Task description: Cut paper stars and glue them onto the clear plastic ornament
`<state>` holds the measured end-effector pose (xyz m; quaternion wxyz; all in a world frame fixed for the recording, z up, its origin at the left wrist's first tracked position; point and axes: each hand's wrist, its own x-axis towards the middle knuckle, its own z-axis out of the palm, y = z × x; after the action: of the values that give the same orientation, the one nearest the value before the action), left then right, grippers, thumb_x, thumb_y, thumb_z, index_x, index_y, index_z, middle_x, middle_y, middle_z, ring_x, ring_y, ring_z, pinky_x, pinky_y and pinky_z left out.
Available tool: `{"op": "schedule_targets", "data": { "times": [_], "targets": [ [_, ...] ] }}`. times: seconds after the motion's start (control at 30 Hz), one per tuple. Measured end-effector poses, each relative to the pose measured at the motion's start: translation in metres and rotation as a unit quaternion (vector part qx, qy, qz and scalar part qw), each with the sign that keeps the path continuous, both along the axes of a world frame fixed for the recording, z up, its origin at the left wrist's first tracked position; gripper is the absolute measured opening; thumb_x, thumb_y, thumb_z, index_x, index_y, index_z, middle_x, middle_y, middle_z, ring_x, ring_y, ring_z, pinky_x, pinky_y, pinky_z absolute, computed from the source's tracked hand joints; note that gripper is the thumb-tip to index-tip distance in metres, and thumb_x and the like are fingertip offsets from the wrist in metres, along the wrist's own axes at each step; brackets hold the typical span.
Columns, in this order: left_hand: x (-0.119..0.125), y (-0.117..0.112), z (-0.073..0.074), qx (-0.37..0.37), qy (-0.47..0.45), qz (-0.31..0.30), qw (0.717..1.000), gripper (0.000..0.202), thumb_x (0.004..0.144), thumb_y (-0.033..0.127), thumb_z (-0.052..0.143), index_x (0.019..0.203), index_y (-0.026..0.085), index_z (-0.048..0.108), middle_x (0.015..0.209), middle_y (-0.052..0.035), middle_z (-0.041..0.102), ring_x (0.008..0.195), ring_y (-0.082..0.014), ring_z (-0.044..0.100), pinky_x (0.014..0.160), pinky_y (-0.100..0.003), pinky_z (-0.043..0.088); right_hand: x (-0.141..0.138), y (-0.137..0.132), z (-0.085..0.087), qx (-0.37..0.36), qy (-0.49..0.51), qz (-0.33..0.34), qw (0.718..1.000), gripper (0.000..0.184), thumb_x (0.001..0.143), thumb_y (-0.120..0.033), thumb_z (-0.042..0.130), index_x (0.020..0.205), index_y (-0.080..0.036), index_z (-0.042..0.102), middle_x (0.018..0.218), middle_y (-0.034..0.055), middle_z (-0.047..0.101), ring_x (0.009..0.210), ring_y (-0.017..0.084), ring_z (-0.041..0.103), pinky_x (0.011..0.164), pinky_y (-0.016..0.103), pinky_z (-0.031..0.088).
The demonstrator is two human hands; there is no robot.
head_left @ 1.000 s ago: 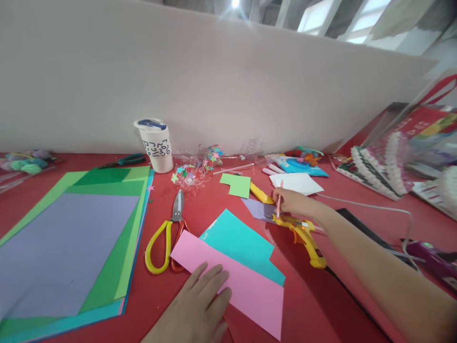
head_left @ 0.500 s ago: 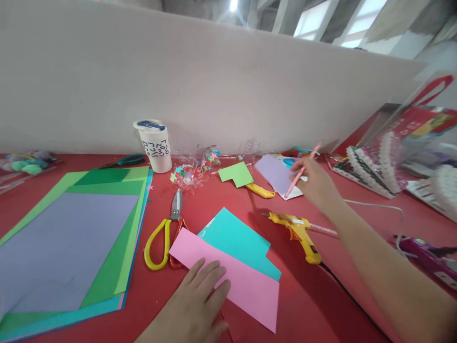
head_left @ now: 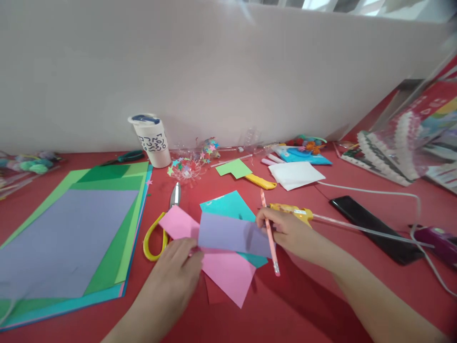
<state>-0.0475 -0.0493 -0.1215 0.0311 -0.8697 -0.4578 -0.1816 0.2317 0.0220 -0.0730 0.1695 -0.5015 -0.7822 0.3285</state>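
Observation:
My right hand (head_left: 285,231) is closed on a pink pencil (head_left: 273,245), held nearly upright. The same fingers pinch the right end of a purple paper strip (head_left: 228,233). This strip lies across a pink paper piece (head_left: 228,276) and a teal paper piece (head_left: 226,202). My left hand (head_left: 176,267) has its fingers curled together at the pink paper, close to the purple strip's left edge; its fingertips are partly hidden. Just beyond the left hand are scissors (head_left: 155,238) with a yellow handle, partly covered by the pink paper.
Coloured sheets (head_left: 67,243) are stacked at left. Behind stand a white cup (head_left: 153,143) and star confetti (head_left: 185,166). A yellow cutter (head_left: 261,181) lies by green paper (head_left: 233,168). At right are a glue gun (head_left: 293,212), white packet (head_left: 296,174), black phone-like object (head_left: 374,228) and cable.
My right hand has brought the pencil and the purple paper from the back right over the pink and teal pieces. The pink piece has shifted left, and my left hand's fingers have curled in.

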Motion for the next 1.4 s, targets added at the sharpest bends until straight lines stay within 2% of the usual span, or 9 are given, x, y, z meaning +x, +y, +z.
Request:
{"op": "schedule_targets", "data": {
  "times": [0.23, 0.4, 0.53, 0.7, 0.77, 0.87, 1.07, 1.2, 1.4],
  "targets": [
    [-0.003, 0.006, 0.028, -0.028, -0.030, 0.052, 0.998, 0.036, 0.094, 0.015, 0.032, 0.064, 0.021, 0.050, 0.058, 0.0015, 0.049, 0.053, -0.0162, 0.049, 0.052, -0.029, 0.043, 0.010, 0.004, 0.002, 0.014, 0.033, -0.035, 0.999, 0.013, 0.076, -0.012, 0.043, 0.078, -0.024, 0.048, 0.077, -0.0006, 0.055, 0.069, 0.017, 0.051, 0.062, 0.026, 0.039],
    [0.022, -0.002, 0.042, -0.083, -0.053, -0.083, 0.992, 0.022, 0.093, 0.017, 0.040, 0.089, 0.020, 0.061, 0.083, -0.0047, 0.063, 0.078, -0.0178, 0.059, 0.068, -0.030, 0.049, 0.008, 0.005, -0.004, -0.001, 0.089, -0.055, 0.995, 0.002, 0.082, -0.023, 0.046, 0.081, -0.024, 0.045, 0.080, -0.0001, 0.054, 0.069, 0.016, 0.050, 0.062, 0.026, 0.040],
    [0.036, 0.001, 0.041, -0.023, -0.077, -0.130, 0.988, 0.028, 0.093, 0.014, 0.039, 0.076, 0.019, 0.060, 0.068, -0.0024, 0.059, 0.064, -0.0156, 0.054, 0.061, -0.028, 0.046, 0.004, 0.001, -0.011, -0.027, 0.061, 0.006, 0.998, 0.013, 0.077, -0.012, 0.044, 0.080, -0.023, 0.049, 0.075, -0.0025, 0.053, 0.067, 0.015, 0.050, 0.060, 0.025, 0.038],
    [0.031, 0.010, 0.031, 0.036, -0.124, -0.053, 0.990, 0.039, 0.094, 0.016, 0.036, 0.057, 0.020, 0.047, 0.053, 0.0000, 0.049, 0.050, -0.0138, 0.044, 0.046, -0.027, 0.036, -0.001, -0.004, -0.018, 0.018, 0.003, 0.045, 0.999, 0.019, 0.074, -0.005, 0.048, 0.080, -0.023, 0.049, 0.077, -0.0019, 0.054, 0.070, 0.017, 0.052, 0.063, 0.027, 0.037],
    [0.026, 0.010, 0.027, 0.000, -0.138, -0.012, 0.990, 0.033, 0.092, 0.009, 0.032, 0.070, 0.019, 0.054, 0.062, -0.0017, 0.056, 0.055, -0.0146, 0.052, 0.050, -0.027, 0.043, -0.004, -0.005, -0.017, 0.078, -0.035, 0.032, 0.996, 0.018, 0.075, -0.005, 0.050, 0.079, -0.022, 0.046, 0.080, 0.0001, 0.054, 0.074, 0.019, 0.052, 0.066, 0.029, 0.038],
    [0.022, 0.006, 0.023, -0.065, -0.148, -0.012, 0.987, 0.033, 0.086, 0.001, 0.032, 0.099, 0.018, 0.058, 0.093, -0.0083, 0.066, 0.083, -0.0175, 0.063, 0.074, -0.031, 0.054, -0.011, -0.009, -0.013, 0.109, -0.058, 0.017, 0.992, 0.020, 0.076, -0.005, 0.052, 0.080, -0.022, 0.044, 0.083, 0.0015, 0.054, 0.076, 0.020, 0.051, 0.068, 0.031, 0.039],
    [0.018, 0.002, 0.016, -0.100, -0.021, -0.007, 0.995, 0.037, 0.084, 0.015, 0.055, 0.121, 0.016, 0.054, 0.136, -0.0182, 0.051, 0.124, -0.0350, 0.048, 0.096, -0.056, 0.047, -0.028, -0.024, -0.016, 0.040, -0.021, 0.137, 0.990, 0.032, 0.071, -0.003, 0.060, 0.089, -0.024, 0.044, 0.120, 0.0029, 0.054, 0.113, 0.022, 0.046, 0.091, 0.033, 0.039],
    [0.013, 0.005, 0.012, -0.151, 0.024, -0.001, 0.988, 0.063, 0.076, 0.028, 0.070, 0.133, 0.017, 0.045, 0.145, -0.0171, 0.043, 0.135, -0.0383, 0.036, 0.105, -0.063, 0.036, -0.033, -0.028, -0.017, 0.016, -0.030, 0.139, 0.990, 0.037, 0.065, 0.004, 0.053, 0.089, -0.023, 0.043, 0.112, 0.0012, 0.054, 0.106, 0.020, 0.047, 0.087, 0.032, 0.039],
    [0.004, 0.008, 0.015, -0.166, 0.038, -0.013, 0.985, 0.065, 0.085, 0.035, 0.060, 0.142, 0.020, 0.033, 0.148, -0.0141, 0.040, 0.139, -0.0312, 0.031, 0.111, -0.061, 0.028, -0.029, -0.024, -0.026, -0.008, 0.002, 0.083, 0.996, 0.031, 0.071, 0.001, 0.050, 0.086, -0.024, 0.041, 0.096, 0.0000, 0.052, 0.084, 0.018, 0.049, 0.075, 0.030, 0.041]
  ]
}}
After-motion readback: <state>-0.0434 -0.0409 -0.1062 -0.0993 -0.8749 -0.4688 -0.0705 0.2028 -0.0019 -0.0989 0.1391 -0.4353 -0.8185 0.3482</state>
